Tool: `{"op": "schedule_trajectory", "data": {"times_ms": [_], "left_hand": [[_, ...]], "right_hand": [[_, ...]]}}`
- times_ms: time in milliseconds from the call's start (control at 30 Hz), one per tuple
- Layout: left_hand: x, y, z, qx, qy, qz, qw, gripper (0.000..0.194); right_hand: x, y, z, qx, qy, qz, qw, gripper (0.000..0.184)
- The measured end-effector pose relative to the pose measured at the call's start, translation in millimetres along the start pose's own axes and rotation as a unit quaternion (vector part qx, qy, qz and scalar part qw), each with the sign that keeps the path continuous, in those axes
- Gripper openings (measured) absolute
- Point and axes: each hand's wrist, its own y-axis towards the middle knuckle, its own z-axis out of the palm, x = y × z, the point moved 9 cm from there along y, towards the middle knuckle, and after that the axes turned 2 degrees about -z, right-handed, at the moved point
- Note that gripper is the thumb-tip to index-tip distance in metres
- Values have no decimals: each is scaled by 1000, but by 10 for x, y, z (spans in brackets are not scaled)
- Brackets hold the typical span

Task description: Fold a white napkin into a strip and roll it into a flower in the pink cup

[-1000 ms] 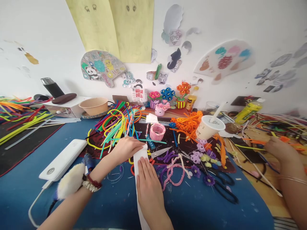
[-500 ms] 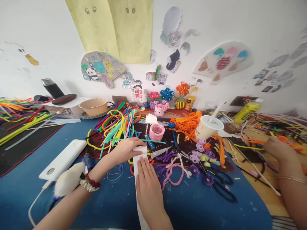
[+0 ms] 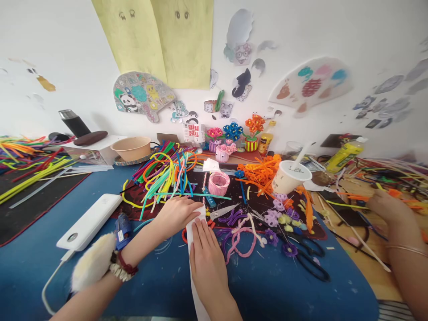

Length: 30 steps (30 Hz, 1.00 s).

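Observation:
A long white paper strip (image 3: 198, 307) lies lengthwise on the blue mat in front of me. My left hand (image 3: 175, 217) is closed on its far end, the thumb and fingertips partly hidden. My right hand (image 3: 207, 256) rests flat on the strip, fingers stretched out and pointing away from me. Just past the hands lie silver scissors (image 3: 224, 211) with an orange handle, partly covered by my right fingers. A light green pipe cleaner (image 3: 214, 196) runs across behind them, beside a pink ring-shaped pot (image 3: 219, 183).
Colourful pipe cleaners (image 3: 167, 174) heap at the back left, orange ones (image 3: 259, 174) at the back right. Black-handled scissors (image 3: 312, 265) and a paper cup (image 3: 290, 177) stand right. Left are a white power bank (image 3: 88, 223) and blue tool (image 3: 123, 234). Another person's hand (image 3: 389, 207) holds orange pieces.
My left hand has shifted slightly at the strip's far end, its wrist lower and to the left. More of the blue tool shows beside that wrist. My right hand stays in place.

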Motion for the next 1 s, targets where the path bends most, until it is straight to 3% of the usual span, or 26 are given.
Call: {"op": "schedule_trajectory", "data": {"times_ms": [267,433,700,1000], "left_hand": [[-46,-49,13,-46,26,-4,999,25],[-72,-99,30,-66,39,-6,997,23],[-212,-122,-13,-73,67,3,995,18],[-289,-174,-13,-85,71,28,993,19]], "right_hand": [[10,11,7,-3,-1,0,1000,48],[19,-56,-74,-38,-6,-18,999,45],[67,-204,-129,-70,-35,-21,997,44],[70,-195,-124,-62,-38,-29,997,44]]}}
